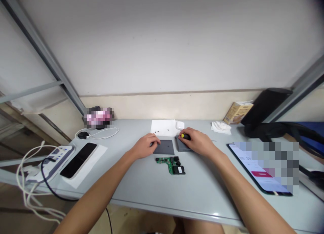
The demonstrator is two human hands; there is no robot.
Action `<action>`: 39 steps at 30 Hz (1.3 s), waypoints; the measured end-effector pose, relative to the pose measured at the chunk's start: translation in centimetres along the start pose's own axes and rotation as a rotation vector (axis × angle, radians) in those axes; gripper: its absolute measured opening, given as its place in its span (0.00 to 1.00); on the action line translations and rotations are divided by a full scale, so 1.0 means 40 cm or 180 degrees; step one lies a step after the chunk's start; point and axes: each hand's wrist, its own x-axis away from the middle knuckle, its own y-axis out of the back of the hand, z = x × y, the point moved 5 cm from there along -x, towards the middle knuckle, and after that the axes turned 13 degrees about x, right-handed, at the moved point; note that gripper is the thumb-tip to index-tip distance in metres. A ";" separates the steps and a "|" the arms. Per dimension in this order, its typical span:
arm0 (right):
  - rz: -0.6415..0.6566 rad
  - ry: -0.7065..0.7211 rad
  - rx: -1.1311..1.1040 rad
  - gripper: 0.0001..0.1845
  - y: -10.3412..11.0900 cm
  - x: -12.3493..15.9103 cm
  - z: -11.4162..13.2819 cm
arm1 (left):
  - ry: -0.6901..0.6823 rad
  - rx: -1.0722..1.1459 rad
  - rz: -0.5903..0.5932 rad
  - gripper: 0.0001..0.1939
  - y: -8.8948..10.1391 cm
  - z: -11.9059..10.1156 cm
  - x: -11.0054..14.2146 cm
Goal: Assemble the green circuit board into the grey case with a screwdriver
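Note:
My left hand is closed at the left edge of a flat dark grey cover; a small black thing shows at its fingertips, too hidden to name. A screwdriver with a black handle and yellow end lies in my right hand, its fingers closed. That hand rests over a dark grey case with slots along its front side, partly covered by the fingers. Nearer to me, between both forearms, a green circuit board with black parts lies on the table.
Small dark screws lie on a white paper, beside a white earbud case. A phone and power strip stand left. On the right are a tablet, tissues and a yellow box.

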 end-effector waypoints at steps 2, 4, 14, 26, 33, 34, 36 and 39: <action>-0.0036 0.0017 0.0026 0.13 0.001 0.000 0.001 | -0.0003 0.0004 -0.0012 0.14 -0.001 0.004 0.001; -0.0055 0.0028 0.0052 0.13 0.000 -0.001 0.001 | -0.0006 0.0027 -0.0023 0.13 -0.001 0.007 0.002; -0.0058 0.0065 0.0003 0.12 -0.005 -0.001 -0.004 | -0.0039 0.0044 -0.0008 0.14 -0.001 0.004 -0.002; 0.0066 0.0007 -0.0019 0.12 -0.003 0.001 0.001 | 0.0032 0.0043 -0.0048 0.13 0.001 0.010 0.000; 0.0056 -0.0080 0.0176 0.14 -0.008 0.001 0.000 | 0.0055 0.0183 -0.0146 0.13 0.002 0.015 0.000; 0.0069 -0.0077 0.0183 0.14 -0.007 0.002 0.001 | 0.0070 0.0202 -0.0169 0.13 0.001 0.016 0.000; 0.0100 -0.0068 0.0187 0.14 -0.006 0.003 0.003 | 0.0118 0.0243 -0.0196 0.14 0.000 0.020 0.000; 0.0121 -0.0068 0.0185 0.14 -0.004 0.003 0.004 | 0.0160 0.0289 -0.0213 0.14 -0.002 0.023 0.001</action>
